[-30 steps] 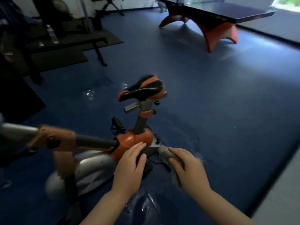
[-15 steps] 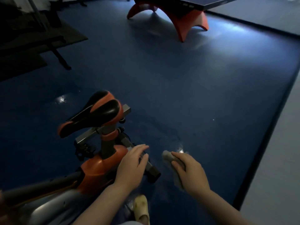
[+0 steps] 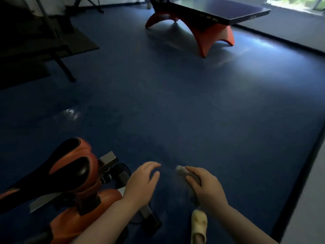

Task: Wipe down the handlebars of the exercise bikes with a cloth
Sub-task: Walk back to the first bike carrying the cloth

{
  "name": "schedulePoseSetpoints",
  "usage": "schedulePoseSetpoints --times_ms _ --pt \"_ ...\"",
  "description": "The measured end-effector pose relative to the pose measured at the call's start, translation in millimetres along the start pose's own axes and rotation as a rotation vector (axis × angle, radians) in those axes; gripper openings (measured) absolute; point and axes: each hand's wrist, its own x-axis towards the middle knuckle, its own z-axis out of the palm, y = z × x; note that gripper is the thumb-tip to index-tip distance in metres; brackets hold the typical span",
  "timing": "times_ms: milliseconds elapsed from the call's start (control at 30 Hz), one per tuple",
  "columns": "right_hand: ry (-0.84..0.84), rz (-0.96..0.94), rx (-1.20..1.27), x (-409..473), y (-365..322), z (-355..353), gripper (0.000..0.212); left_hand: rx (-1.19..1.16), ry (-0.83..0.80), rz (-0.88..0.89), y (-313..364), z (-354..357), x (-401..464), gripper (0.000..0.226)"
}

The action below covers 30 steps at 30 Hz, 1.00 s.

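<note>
The exercise bike (image 3: 73,199) stands at lower left, its handlebars out of view. The left hand (image 3: 140,184), nearer to it, hovers spread and empty. The right hand (image 3: 205,187) clutches the grey cloth (image 3: 182,170), away from the bike.

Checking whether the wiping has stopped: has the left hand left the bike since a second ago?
Yes. The left hand has come off the bike's orange frame toward the right, and now hovers open over the blue floor.
</note>
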Motion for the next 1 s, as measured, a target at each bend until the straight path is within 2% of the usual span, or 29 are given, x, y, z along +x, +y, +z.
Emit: schedulePoseSetpoints --times_ms 367,733,1000 --pt "-0.306 -0.244 -0.108 178.1 49.8 -69.7 0.030 -0.197 0.405 -0.340 51.2 44.9 92.7 0.027" --pt "-0.491 -0.501 -0.092 313.6 -33.9 -20.2 0.031 -0.252 0.665 -0.528 8.0 12.1 168.1 0.022" --pt "-0.603 -0.483 -0.159 424.0 -102.4 30.7 0.031 -0.272 0.688 -0.590 -32.2 -62.6 254.1 0.026"
